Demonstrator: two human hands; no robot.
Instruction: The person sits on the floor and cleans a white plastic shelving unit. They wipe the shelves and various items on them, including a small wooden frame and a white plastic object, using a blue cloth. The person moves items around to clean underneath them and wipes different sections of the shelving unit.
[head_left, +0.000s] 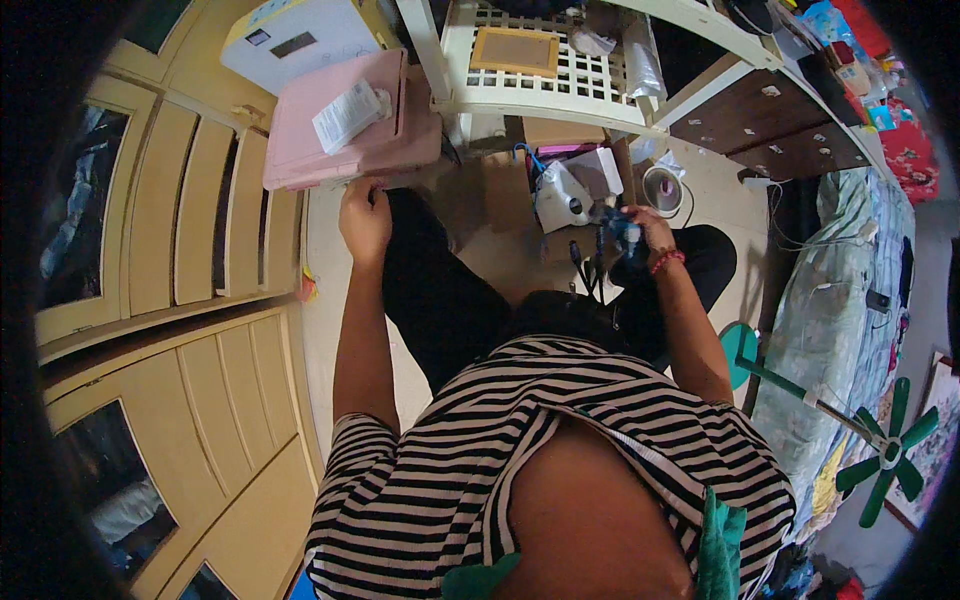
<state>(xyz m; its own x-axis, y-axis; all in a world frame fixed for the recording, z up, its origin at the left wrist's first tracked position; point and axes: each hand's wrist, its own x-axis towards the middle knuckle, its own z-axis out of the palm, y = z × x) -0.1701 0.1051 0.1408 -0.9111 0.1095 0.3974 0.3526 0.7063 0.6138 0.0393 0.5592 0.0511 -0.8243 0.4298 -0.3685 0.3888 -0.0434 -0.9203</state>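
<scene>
My left hand (365, 221) is closed at the front edge of a pink plastic storage box (330, 161); whether it grips the rim cannot be made out. On the box's lid lies a white packet (347, 116) with print. My right hand (651, 229) holds a blurred dark blue bundle (624, 234) above my bent knee. Black cables with plugs (589, 270) hang beside the bundle. Just beyond it stands an open cardboard box (559, 131) with a white perforated plastic piece (562, 196), a pale carton (600, 172) and a blue hook (525, 154).
A cream lattice shelf (540, 101) with a wooden frame (515, 51) spans the far side. Yellow wooden cabinets (210, 360) line the left. A green fan (890, 453) and a covered bed (810, 300) are at right. A round metal-rimmed item (662, 191) sits on the floor.
</scene>
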